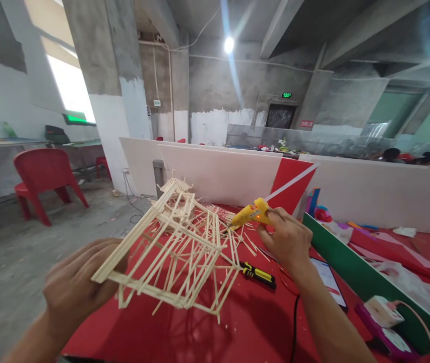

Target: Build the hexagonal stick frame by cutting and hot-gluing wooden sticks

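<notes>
**Stick frame and glue gun in my hands**

My left hand (76, 287) has its grip clamped on the pale wooden stick-built frame model (177, 247), tilted above the red surface (237, 322) near its left edge; my right hand (288, 242) has its grip closed around the yellow hot glue gun (250, 214), nozzle at the frame's sticks; a black-and-yellow knife (258, 274) lies beside.

Pale stick-frame model (177, 247) — tilted, held above the red table; yellow glue gun (250, 214) at its top edge.
</notes>
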